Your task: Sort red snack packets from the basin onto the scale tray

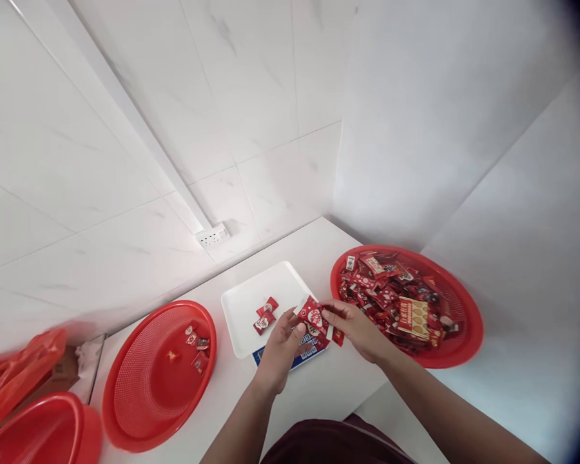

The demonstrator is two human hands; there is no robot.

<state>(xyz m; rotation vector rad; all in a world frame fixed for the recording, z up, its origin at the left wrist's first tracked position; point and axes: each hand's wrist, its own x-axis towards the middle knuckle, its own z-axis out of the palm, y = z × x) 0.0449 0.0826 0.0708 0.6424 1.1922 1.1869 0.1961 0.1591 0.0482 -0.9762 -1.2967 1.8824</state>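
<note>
Both of my hands meet over a kitchen scale [299, 356] with a blue keypad and a white tray [244, 290]. Between them are several small red candy packets [313, 314] with white print. My left hand [279, 351] is closed at the left end of these packets, thumb and fingers pinching. My right hand [355, 325] grips their right side; another red packet hangs under its fingers. Two or three wrapped candies [265, 321] lie on the tray, left of my hands. The keypad is partly covered by my hands and the packets.
To the right stands a red basket [473, 335] heaped with red packets and a yellow-and-red one [413, 317]. On the left, another red basket [120, 386] holds several packets. A third red basket [72, 425] and a red plastic bag [24, 367] sit farther left. A wall socket [211, 236] is behind.
</note>
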